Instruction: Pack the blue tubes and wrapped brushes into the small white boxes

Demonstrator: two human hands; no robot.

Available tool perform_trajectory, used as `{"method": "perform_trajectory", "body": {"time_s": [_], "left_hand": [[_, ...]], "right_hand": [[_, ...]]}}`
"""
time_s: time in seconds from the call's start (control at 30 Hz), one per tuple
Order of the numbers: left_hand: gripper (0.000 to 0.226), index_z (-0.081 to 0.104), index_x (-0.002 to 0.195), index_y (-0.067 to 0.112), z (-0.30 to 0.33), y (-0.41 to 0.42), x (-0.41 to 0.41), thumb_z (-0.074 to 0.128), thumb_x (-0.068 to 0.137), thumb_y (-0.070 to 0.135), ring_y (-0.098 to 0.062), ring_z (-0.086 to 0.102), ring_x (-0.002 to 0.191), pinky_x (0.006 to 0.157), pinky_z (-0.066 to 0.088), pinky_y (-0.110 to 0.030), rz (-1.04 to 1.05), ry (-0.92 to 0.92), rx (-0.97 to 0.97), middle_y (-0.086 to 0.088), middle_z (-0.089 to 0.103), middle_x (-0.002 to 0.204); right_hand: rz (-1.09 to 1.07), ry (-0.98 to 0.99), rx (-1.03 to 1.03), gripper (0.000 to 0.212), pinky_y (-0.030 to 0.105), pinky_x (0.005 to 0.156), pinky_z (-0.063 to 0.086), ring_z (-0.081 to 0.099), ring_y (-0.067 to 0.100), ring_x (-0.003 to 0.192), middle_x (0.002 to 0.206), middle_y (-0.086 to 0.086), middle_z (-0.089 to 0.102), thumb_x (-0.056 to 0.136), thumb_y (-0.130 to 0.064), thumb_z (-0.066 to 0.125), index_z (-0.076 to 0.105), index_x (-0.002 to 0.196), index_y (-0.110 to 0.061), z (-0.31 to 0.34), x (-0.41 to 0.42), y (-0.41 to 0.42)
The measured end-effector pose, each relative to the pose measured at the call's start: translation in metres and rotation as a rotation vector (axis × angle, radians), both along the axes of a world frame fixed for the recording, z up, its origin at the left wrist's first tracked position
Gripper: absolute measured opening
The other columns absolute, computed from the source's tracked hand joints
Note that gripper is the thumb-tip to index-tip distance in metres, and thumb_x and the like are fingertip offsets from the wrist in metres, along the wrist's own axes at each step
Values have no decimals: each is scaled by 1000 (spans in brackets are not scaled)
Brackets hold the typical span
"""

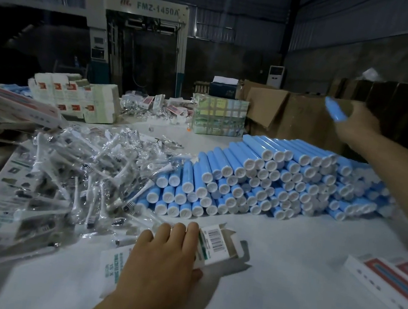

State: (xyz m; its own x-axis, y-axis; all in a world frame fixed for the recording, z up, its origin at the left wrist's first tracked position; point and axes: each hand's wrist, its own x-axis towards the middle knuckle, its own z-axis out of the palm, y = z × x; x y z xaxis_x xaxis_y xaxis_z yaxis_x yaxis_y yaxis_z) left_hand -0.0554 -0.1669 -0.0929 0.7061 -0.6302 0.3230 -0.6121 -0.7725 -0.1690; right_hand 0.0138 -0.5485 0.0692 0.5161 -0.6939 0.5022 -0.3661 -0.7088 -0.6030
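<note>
On a white table (287, 259) in a dim workshop (machine (135, 38) behind), the left hand (167, 252) grips a box (212, 248) beside brushes (84, 170), the right hand (358, 124) lifts a tube (334, 112) above stacked tubes (273, 180).

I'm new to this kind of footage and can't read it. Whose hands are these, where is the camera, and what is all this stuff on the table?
There is one picture, taken by a camera worn on a person's head, looking forward and down, so both hands are that person's own. The left hand holds a small white box with its end flap open on the table. The right hand is raised and grips one blue tube, blurred. On the table lie a stack of blue tubes with white caps and, left of it, a heap of wrapped brushes. More boxes sit farther back.
</note>
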Motion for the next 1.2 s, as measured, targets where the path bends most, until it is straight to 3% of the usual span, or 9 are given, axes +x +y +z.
{"method": "perform_trajectory", "body": {"time_s": [0.1, 0.2, 0.33, 0.5, 0.67, 0.83, 0.93, 1.0, 1.2], "left_hand": [[79, 9, 149, 16, -7, 2, 3, 34, 90, 63, -20, 40, 118, 93, 33, -36, 26, -39, -84, 2, 39, 134], [75, 11, 148, 20, -8, 5, 0, 33, 90, 63, -17, 42, 117, 95, 35, -33, 32, -86, -144, 4, 40, 136], [74, 22, 146, 19, -6, 6, -5, 39, 88, 62, -20, 46, 115, 90, 39, -34, 48, -91, -235, 2, 45, 133], [75, 16, 145, 21, -4, 9, -6, 39, 88, 63, -21, 41, 117, 89, 37, -34, 84, -72, -278, 3, 43, 132], [76, 11, 147, 21, -6, 11, -5, 39, 89, 62, -21, 37, 122, 96, 34, -35, 68, -67, -316, 3, 38, 138], [76, 14, 146, 21, -3, 13, -3, 41, 89, 63, -22, 39, 118, 91, 36, -36, 73, -68, -349, 1, 40, 136], [76, 16, 145, 20, -5, 12, -3, 43, 88, 63, -22, 41, 115, 91, 37, -36, 64, -45, -358, 1, 42, 134], [76, 16, 146, 19, -3, 13, -4, 43, 88, 62, -22, 41, 115, 92, 37, -37, 71, -51, -331, 0, 43, 133], [74, 18, 145, 16, 0, 13, -7, 48, 90, 55, -26, 39, 118, 96, 34, -40, 60, -41, -249, -5, 42, 135]], "right_hand": [[326, -472, 477, 28, 39, 77, 49, 56, 24, 86, 99, 10, 55, 91, -5, 52, 53, 119, -7, 6, -21, 54], [618, -648, 988, 14, 30, 61, 51, 57, 18, 63, 77, 9, 50, 88, 8, 45, 48, 87, -6, -22, -52, 114], [832, -757, 1266, 22, 37, 64, 52, 61, 17, 56, 71, 10, 57, 90, 12, 40, 46, 93, -9, -82, -82, 183], [746, -874, 1300, 7, 31, 64, 53, 63, 15, 63, 63, 2, 62, 100, -11, 44, 47, 96, -16, -121, -91, 227], [630, -650, 1100, 15, 33, 77, 48, 61, 18, 91, 83, -6, 67, 93, -11, 56, 65, 93, -22, -136, -90, 227], [639, -632, 836, 83, 23, 70, 53, 67, 0, 79, 80, -18, 70, 87, -4, 65, 18, 150, -31, -143, -87, 209], [591, -530, 611, 24, 29, 78, 51, 63, -2, 77, 78, -18, 70, 95, -21, 56, 62, 118, -24, -147, -91, 214], [596, -507, 565, 28, 28, 79, 47, 62, -5, 78, 81, -19, 72, 98, -28, 47, 72, 91, -18, -152, -92, 218], [597, -553, 477, 30, 24, 80, 47, 59, 1, 83, 98, 0, 68, 95, -17, 50, 68, 76, -31, -142, -96, 222]]}}
